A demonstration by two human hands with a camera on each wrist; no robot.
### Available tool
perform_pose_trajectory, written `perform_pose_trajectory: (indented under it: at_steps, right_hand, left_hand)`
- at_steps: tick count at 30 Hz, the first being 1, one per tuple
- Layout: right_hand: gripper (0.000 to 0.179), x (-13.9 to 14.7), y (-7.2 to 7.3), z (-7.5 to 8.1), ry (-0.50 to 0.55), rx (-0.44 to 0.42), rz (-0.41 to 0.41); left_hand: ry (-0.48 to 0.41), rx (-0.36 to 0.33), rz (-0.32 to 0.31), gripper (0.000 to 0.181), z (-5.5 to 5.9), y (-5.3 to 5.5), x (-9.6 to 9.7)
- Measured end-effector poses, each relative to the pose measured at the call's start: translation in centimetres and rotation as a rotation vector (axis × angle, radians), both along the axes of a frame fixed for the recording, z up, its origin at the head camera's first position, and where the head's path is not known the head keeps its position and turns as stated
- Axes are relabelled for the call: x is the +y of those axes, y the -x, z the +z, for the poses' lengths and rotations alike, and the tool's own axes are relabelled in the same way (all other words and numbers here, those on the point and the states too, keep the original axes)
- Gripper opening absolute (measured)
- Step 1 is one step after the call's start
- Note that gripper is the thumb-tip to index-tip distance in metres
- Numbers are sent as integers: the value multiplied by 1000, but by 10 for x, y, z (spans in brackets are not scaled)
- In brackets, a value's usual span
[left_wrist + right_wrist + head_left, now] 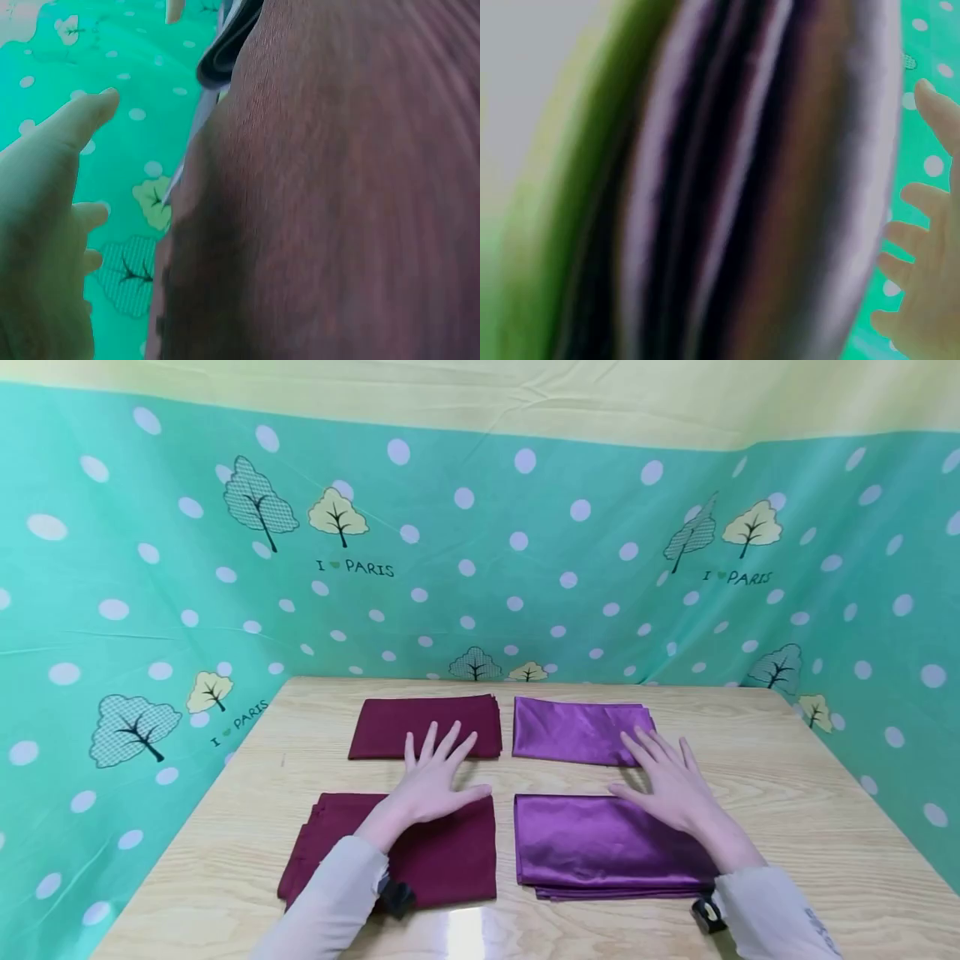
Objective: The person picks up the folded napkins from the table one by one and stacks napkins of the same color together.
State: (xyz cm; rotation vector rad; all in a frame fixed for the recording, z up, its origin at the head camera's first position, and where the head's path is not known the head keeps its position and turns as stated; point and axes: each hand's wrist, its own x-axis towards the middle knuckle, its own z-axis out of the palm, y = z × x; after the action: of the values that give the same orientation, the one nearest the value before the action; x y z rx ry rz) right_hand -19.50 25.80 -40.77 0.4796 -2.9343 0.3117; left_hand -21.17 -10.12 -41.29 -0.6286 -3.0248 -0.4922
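Observation:
Two folded maroon cloths lie on the left, a far one [423, 731] and a near one [450, 860]. On the right are two shiny purple folded cloths, likewise a far one [573, 731] and a near one [600, 843]. My left hand [430, 783], fingers spread, is over the near maroon cloth, its fingertips in front of the far one. Over the purple pair, my right hand [671, 785] is spread too, fingertips at the far cloth's right end. Neither hand holds anything; contact cannot be told. Maroon fabric [337, 187] fills much of the left wrist view; blurred folded layers [727, 187] fill the right.
The cloths lie on a light wood-grain table [787, 793]. A green dotted curtain [465, 577] with printed trees hangs behind and along both sides. Black wrist cameras sit on the left wrist [396, 897] and the right wrist [707, 914].

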Motion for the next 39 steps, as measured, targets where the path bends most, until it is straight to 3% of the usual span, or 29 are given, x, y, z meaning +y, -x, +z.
perform_pose_trajectory:
  at_steps: [18, 25, 39]
  right_hand:
    - [55, 13, -9, -3, 84, 20, 107]
    - [38, 22, -14, -2, 94, 2, 116]
    - [38, 40, -17, -2, 76, -122, 142]
  left_hand:
    - [11, 7, -194, 72, -4, -1, 52]
    - [44, -23, -224, 55, -5, -4, 66]
    - [59, -35, -263, 41, -11, -3, 81]
